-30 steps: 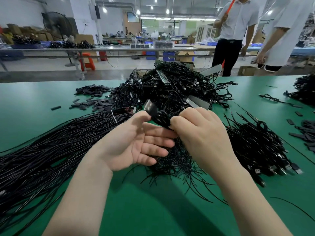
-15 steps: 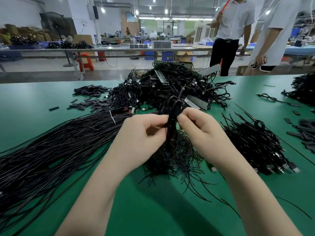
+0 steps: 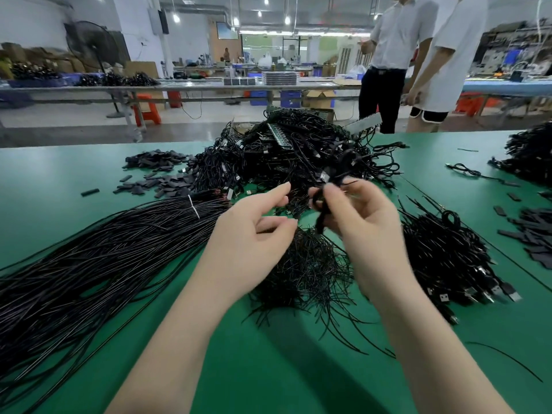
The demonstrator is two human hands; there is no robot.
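- Motion blurs the coiled cable [image 3: 322, 215], so we cannot count its loops or make out a plug on it; its upper part melts into the dark heap of cables [image 3: 298, 156] behind.
- The right hand [image 3: 364, 222] covers the middle of the coil, and we cannot see how the strands lie under the fingers.
- Both forearms run out of the bottom edge, and the two people [image 3: 397, 55] standing beyond the table [image 3: 59, 174] are cut off at the top.
- What we can see of the coiled cable is thin, black and folded into a short, narrow hank, standing roughly upright.
- It is held in the air above the table, over a tuft of fine black ties [image 3: 307, 264] and in front of the heap.
- The right hand pinches the hank between thumb and curled fingers.
- The left hand [image 3: 254, 234] is released and holds nothing (its forefinger points towards the hank, near it but apart).
- Long black wires [image 3: 104, 258] lie to the left, bound by a white tie [image 3: 193, 207].
- Bundled leads with USB plugs [image 3: 448, 258] lie to the right.
- Flat black pieces [image 3: 161, 180] are scattered at the far left.
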